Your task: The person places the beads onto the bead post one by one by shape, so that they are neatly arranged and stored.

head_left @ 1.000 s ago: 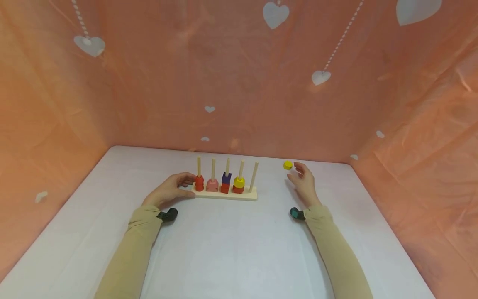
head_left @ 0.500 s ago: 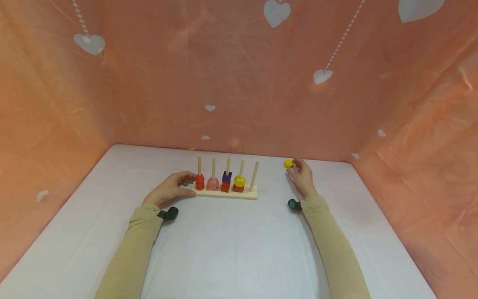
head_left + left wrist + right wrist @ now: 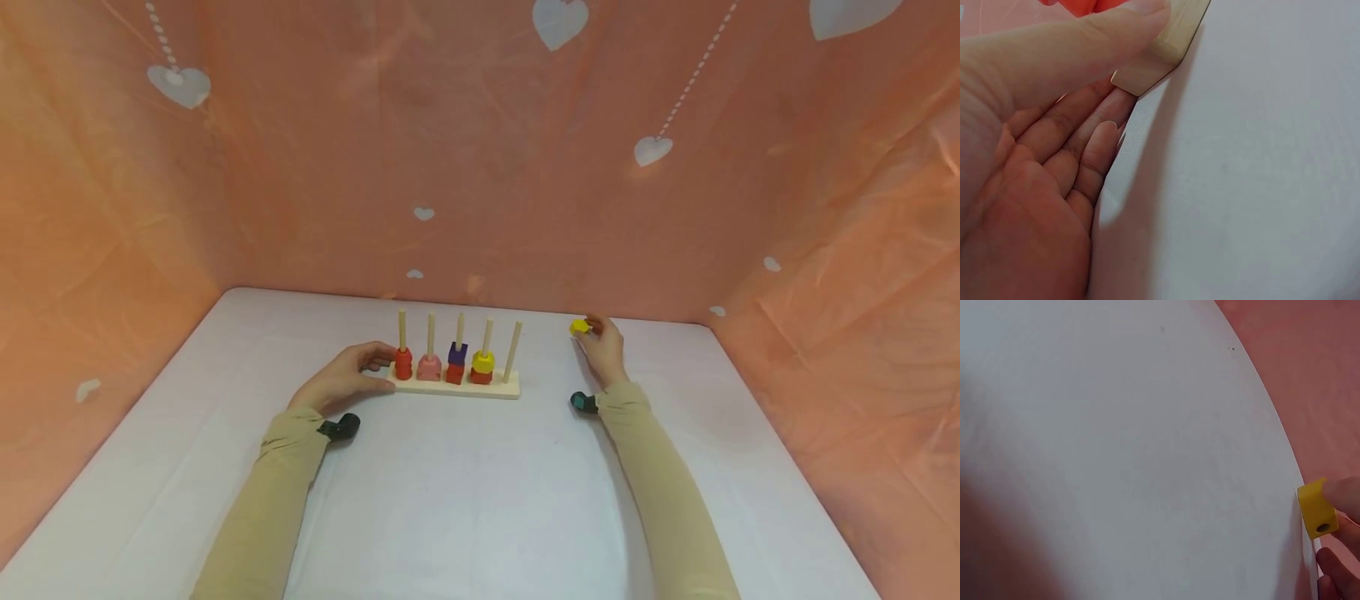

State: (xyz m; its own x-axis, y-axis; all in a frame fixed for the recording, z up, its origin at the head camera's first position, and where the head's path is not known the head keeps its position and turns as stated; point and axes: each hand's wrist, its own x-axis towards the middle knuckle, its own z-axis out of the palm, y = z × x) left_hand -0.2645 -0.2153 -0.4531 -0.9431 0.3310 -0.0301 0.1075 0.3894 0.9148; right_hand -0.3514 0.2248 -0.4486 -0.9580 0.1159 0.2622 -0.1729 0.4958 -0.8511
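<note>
A wooden peg stand [image 3: 457, 389] with several upright pegs sits on the table in the head view. Its left end is held by my left hand [image 3: 341, 377], thumb along the near side and fingers behind; the left wrist view shows the thumb on the bare wooden end [image 3: 1154, 72]. Red beads [image 3: 403, 364], pink beads [image 3: 429, 367], a purple bead [image 3: 457, 353] over red, and a yellow bead [image 3: 483, 362] over red fill the pegs except the rightmost. Near the far edge my right hand [image 3: 606, 350] pinches a loose yellow bead [image 3: 579, 327], whose hole shows in the right wrist view.
The white table [image 3: 450, 500] ends at a far edge just behind the right hand. An orange-pink cloth [image 3: 480, 167] with pale hearts hangs around it. A dark wrist camera [image 3: 341, 427] is strapped to each sleeve.
My right hand has moved slightly left and forward, and its fingers have closed on the loose yellow bead. The left hand stays on the stand. The head view has shifted a little.
</note>
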